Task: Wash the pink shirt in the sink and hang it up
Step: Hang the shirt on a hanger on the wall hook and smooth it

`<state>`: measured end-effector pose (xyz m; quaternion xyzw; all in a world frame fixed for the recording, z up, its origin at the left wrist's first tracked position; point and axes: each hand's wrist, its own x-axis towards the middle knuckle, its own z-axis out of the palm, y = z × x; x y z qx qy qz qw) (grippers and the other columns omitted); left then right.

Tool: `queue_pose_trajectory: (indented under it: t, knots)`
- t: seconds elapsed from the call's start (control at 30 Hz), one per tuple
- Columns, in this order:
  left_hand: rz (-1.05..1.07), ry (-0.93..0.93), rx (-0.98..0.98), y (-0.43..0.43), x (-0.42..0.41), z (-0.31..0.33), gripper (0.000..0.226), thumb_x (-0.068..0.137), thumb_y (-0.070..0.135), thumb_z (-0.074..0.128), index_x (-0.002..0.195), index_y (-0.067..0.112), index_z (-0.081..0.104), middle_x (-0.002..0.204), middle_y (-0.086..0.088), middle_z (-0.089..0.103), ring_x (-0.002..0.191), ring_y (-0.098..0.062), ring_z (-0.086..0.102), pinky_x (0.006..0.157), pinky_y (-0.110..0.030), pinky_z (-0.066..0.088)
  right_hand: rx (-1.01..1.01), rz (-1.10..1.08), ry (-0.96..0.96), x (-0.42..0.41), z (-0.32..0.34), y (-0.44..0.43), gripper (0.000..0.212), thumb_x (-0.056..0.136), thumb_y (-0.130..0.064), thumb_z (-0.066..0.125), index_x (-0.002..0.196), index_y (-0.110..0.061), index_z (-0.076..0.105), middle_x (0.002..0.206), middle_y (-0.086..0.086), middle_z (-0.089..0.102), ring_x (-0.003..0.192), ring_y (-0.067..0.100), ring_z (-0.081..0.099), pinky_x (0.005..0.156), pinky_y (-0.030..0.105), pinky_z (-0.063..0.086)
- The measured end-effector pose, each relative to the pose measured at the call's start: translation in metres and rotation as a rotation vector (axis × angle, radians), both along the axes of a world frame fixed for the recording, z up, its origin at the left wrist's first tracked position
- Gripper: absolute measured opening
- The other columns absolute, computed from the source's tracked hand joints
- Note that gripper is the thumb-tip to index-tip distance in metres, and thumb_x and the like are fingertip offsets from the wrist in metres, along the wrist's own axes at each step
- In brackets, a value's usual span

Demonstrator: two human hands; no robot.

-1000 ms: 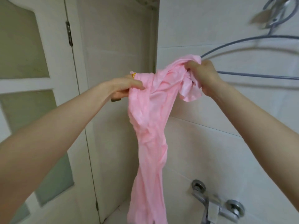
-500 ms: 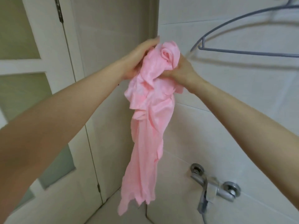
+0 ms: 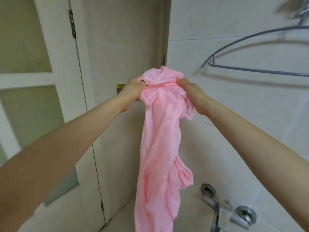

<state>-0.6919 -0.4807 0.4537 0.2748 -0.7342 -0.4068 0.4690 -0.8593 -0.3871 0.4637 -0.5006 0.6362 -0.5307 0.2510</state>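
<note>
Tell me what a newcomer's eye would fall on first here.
The pink shirt fills the middle of the view, hanging down long and crumpled. Its bunched top is held by the left grip and the right grip, which are close together. At upper right a grey hanger hangs bare against the tiled wall, and a chrome faucet sticks out at lower right.
</note>
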Motion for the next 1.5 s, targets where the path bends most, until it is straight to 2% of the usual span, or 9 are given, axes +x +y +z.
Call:
queue_pose_trajectory:
  t: [0.13, 0.33, 0.47, 0.67, 0.8, 0.93, 1.17, 1.33, 1.5]
  knots:
    - [-0.039, 0.243, 0.169, -0.011, 0.015, 0.025, 0.025, 0.087, 0.014, 0.047, 0.103, 0.011, 0.066, 0.100, -0.013, 0.067, 0.082, -0.026, 0.065, 0.068, -0.038, 0.059, -0.058, 0.116, -0.059, -0.023, 0.004, 0.009, 0.022, 0.081, -0.027, 0.073, 0.095, -0.010, 0.069, 0.087, 0.001, 0.074, 0.078, 0.014, 0.069, 0.068, 0.023, 0.052]
    - [0.071, 0.461, 0.377, -0.029, 0.034, 0.039, 0.019, 0.095, 0.020, 0.042, 0.084, 0.020, 0.057, 0.068, 0.005, 0.061, 0.053, -0.007, 0.057, 0.047, -0.016, 0.045, -0.214, 0.259, -0.388, -0.055, 0.003, 0.021, 0.037, 0.076, -0.016, 0.072, 0.111, -0.010, 0.060, 0.095, 0.006, 0.067, 0.077, 0.017, 0.065, 0.068, 0.028, 0.056]
    - [0.213, 0.253, 0.292, -0.029, 0.040, 0.040, 0.009, 0.067, 0.027, 0.060, 0.060, 0.022, 0.059, 0.059, 0.007, 0.053, 0.050, -0.011, 0.051, 0.043, -0.014, 0.035, -0.325, 0.258, -0.503, -0.063, 0.011, 0.028, 0.014, 0.092, -0.007, 0.050, 0.102, -0.005, 0.061, 0.088, 0.006, 0.071, 0.081, 0.017, 0.068, 0.073, 0.029, 0.055]
    - [0.361, -0.027, 0.107, -0.039, 0.038, 0.043, 0.025, 0.093, 0.018, 0.036, 0.088, 0.015, 0.060, 0.095, -0.017, 0.060, 0.063, -0.026, 0.053, 0.045, -0.020, 0.041, -0.377, 0.111, -0.580, -0.072, 0.008, 0.030, 0.019, 0.091, -0.017, 0.061, 0.104, -0.003, 0.059, 0.081, 0.006, 0.067, 0.072, 0.016, 0.065, 0.066, 0.028, 0.056]
    - [0.495, -0.311, 0.009, -0.033, 0.041, 0.043, 0.035, 0.093, 0.026, 0.028, 0.096, 0.013, 0.061, 0.106, -0.022, 0.058, 0.092, -0.036, 0.057, 0.072, -0.031, 0.042, -0.443, -0.181, -0.290, -0.071, 0.002, 0.028, 0.003, 0.083, -0.018, 0.071, 0.083, -0.018, 0.068, 0.069, -0.007, 0.067, 0.059, 0.004, 0.062, 0.056, 0.019, 0.050]
    - [0.274, -0.183, 0.254, -0.016, 0.037, 0.045, 0.028, 0.092, 0.010, 0.032, 0.073, 0.012, 0.052, 0.066, -0.013, 0.059, 0.051, -0.026, 0.057, 0.040, -0.017, 0.044, -0.481, -0.207, -0.294, -0.064, 0.003, 0.026, 0.007, 0.085, -0.014, 0.068, 0.084, -0.020, 0.068, 0.080, -0.006, 0.069, 0.071, 0.004, 0.065, 0.072, 0.022, 0.053]
    - [-0.351, 0.254, 0.526, 0.019, 0.017, 0.052, 0.019, 0.055, 0.008, 0.052, 0.056, 0.004, 0.071, 0.066, -0.015, 0.068, 0.058, -0.025, 0.067, 0.051, -0.035, 0.057, -0.008, 0.667, 0.178, -0.029, 0.022, 0.048, 0.050, 0.077, -0.031, 0.073, 0.123, -0.020, 0.058, 0.120, 0.003, 0.066, 0.109, 0.019, 0.062, 0.089, 0.030, 0.051]
    - [-0.303, 0.218, 0.398, 0.037, -0.021, 0.063, 0.023, 0.092, 0.015, 0.048, 0.071, 0.010, 0.057, 0.046, 0.000, 0.061, 0.041, -0.012, 0.060, 0.040, -0.017, 0.048, -0.282, 0.120, 0.286, 0.007, 0.036, 0.025, 0.072, 0.068, -0.019, 0.085, 0.128, -0.027, 0.046, 0.104, -0.003, 0.062, 0.089, 0.007, 0.062, 0.073, 0.019, 0.052]
    - [-0.263, 0.093, 0.092, 0.031, -0.037, 0.092, 0.008, 0.084, 0.011, 0.059, 0.079, 0.016, 0.064, 0.077, -0.004, 0.066, 0.071, -0.015, 0.063, 0.067, -0.023, 0.050, -0.369, 0.021, 0.062, 0.003, 0.059, 0.033, 0.025, 0.067, -0.005, 0.083, 0.087, 0.000, 0.068, 0.071, 0.008, 0.061, 0.059, 0.013, 0.055, 0.057, 0.023, 0.043]
